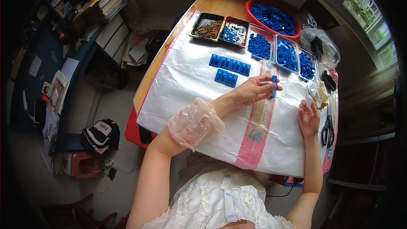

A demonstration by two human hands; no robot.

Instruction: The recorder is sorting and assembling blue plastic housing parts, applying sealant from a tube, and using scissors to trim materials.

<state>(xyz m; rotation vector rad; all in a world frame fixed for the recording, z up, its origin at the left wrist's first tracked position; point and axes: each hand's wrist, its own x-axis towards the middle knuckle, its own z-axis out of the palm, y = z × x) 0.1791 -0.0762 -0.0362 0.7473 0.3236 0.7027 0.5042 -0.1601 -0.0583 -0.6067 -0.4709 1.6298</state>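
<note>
My left hand (253, 90) reaches across the white plastic sheet (186, 85) and pinches a small blue plastic part (274, 85) between thumb and fingers. My right hand (308, 116) rests on the sheet's right side, fingers curled up beside a small crumpled bag (319, 95); whether it holds anything is hidden. Two rows of finished blue pieces (229, 64) lie on the sheet just beyond my left hand. A sheer ruffled cuff (194, 123) covers my left forearm.
Behind the rows stand a black tray of brown screws (207, 27), a tray of small blue parts (234, 32), clear boxes of blue parts (285, 53) and a red bowl (274, 16). Black scissors (327, 130) lie at the right. Left of the table are shelves, papers and a cap (101, 133).
</note>
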